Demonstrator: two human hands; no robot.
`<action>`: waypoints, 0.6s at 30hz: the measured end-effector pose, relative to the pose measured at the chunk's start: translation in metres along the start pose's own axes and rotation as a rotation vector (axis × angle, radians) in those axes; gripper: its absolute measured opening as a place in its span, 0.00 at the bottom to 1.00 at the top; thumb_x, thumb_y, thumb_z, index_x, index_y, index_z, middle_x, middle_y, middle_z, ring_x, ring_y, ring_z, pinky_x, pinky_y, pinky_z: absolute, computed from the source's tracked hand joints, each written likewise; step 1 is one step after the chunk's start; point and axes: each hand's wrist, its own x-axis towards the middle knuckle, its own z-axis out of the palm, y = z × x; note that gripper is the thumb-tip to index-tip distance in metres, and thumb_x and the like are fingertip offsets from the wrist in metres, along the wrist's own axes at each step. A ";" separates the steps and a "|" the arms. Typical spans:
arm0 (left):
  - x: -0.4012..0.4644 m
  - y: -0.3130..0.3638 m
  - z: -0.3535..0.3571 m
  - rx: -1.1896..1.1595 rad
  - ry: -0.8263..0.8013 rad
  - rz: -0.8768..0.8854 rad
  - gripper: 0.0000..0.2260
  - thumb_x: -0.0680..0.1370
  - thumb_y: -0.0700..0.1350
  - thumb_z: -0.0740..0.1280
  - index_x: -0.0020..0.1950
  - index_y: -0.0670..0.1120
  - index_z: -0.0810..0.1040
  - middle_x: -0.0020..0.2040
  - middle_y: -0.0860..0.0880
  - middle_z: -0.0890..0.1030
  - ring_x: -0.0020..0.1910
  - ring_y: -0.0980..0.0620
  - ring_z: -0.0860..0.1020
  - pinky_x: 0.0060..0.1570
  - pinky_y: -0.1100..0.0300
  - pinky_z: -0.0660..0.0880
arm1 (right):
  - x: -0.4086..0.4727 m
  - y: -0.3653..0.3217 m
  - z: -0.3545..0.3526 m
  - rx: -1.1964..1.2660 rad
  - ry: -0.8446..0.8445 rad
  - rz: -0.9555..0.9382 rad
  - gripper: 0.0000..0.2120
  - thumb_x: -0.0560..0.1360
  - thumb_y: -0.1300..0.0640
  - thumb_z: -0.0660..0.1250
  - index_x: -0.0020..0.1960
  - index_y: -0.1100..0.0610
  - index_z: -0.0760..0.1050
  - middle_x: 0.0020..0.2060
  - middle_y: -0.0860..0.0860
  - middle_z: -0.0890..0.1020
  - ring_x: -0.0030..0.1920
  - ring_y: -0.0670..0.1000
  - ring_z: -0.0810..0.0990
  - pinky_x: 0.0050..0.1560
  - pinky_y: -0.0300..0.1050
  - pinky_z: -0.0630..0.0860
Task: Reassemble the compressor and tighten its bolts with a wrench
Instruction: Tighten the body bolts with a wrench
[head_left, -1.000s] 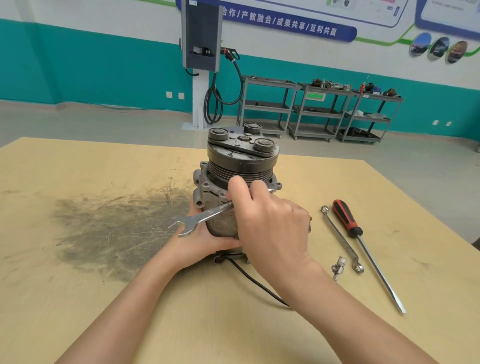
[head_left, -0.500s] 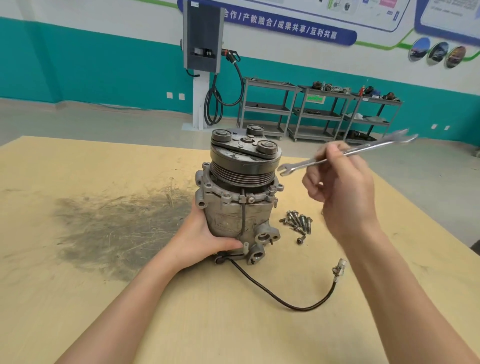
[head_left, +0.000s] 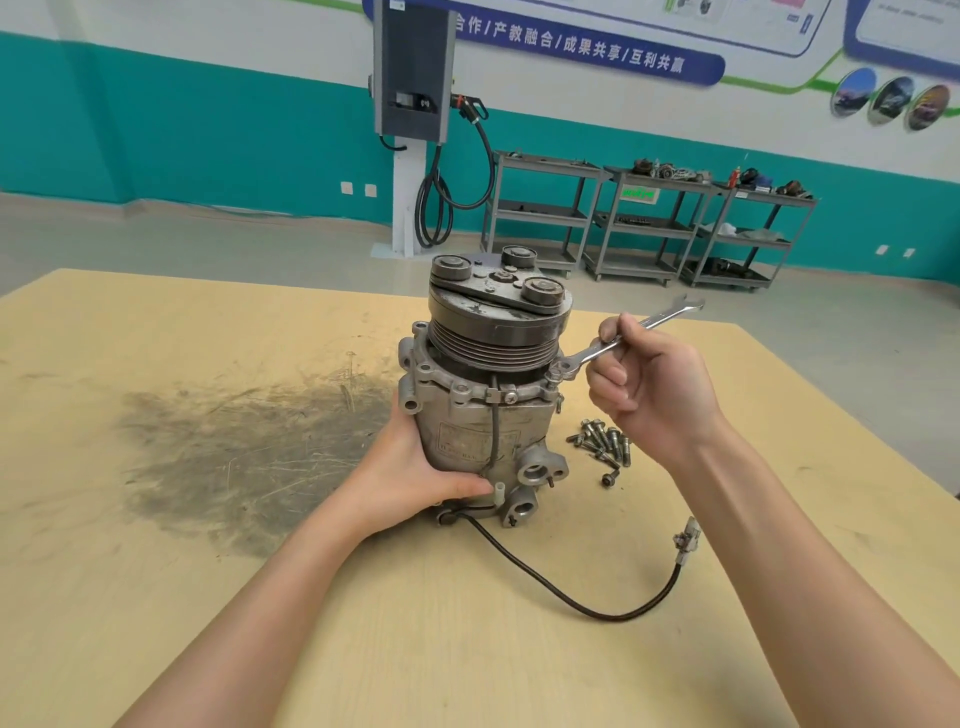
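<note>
I am pinching the shaft of a slim, shiny steel wrench (head_left: 618, 340) between the thumb and curled fingers of my right hand (head_left: 652, 392), and its lower open end is sitting on a bolt head (head_left: 555, 373) at the right side of the compressor's flange, while the other forked end is pointing up and away to the right. My left hand (head_left: 415, 475) is wrapping around the lower left of the compressor (head_left: 488, 395), thumb lying across the front of the dull, rough-cast aluminium body, palm pressing on its side. The compressor is standing upright near the middle of the pale plywood surface (head_left: 156, 597), its dark, grooved round pulley (head_left: 498, 338) on top, capped by a flat plate with three raised discs. A thin black cable (head_left: 571, 603) is running down the front of the body and curling over the surface to a small grey plug (head_left: 687, 540) on the right. Just beside the compressor's right foot, a loose heap of grey flanged bolts (head_left: 602, 444) is lying. To the left, a wide, dark, scratchy grease smear (head_left: 244, 457) is staining the wood. Behind, grey metal shelf carts (head_left: 649, 218) are standing against a teal wall.
</note>
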 end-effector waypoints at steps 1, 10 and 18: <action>0.000 0.000 0.000 -0.002 -0.002 0.001 0.52 0.53 0.60 0.79 0.71 0.55 0.56 0.65 0.61 0.71 0.62 0.75 0.67 0.55 0.81 0.63 | 0.000 0.001 0.000 0.009 -0.003 -0.002 0.16 0.84 0.57 0.49 0.40 0.58 0.67 0.21 0.50 0.66 0.20 0.46 0.62 0.23 0.38 0.53; 0.001 -0.001 0.000 -0.008 -0.005 0.007 0.54 0.53 0.60 0.79 0.73 0.53 0.55 0.67 0.57 0.71 0.66 0.66 0.69 0.63 0.70 0.65 | -0.004 0.003 0.002 0.000 -0.037 -0.084 0.16 0.84 0.56 0.50 0.40 0.58 0.68 0.21 0.50 0.68 0.20 0.46 0.63 0.21 0.36 0.57; 0.000 0.000 0.001 -0.004 0.001 0.004 0.53 0.53 0.61 0.79 0.72 0.55 0.56 0.65 0.62 0.70 0.62 0.75 0.67 0.55 0.81 0.63 | -0.008 0.012 0.007 0.127 -0.032 -0.016 0.16 0.83 0.55 0.53 0.40 0.58 0.69 0.21 0.51 0.70 0.19 0.46 0.65 0.20 0.35 0.60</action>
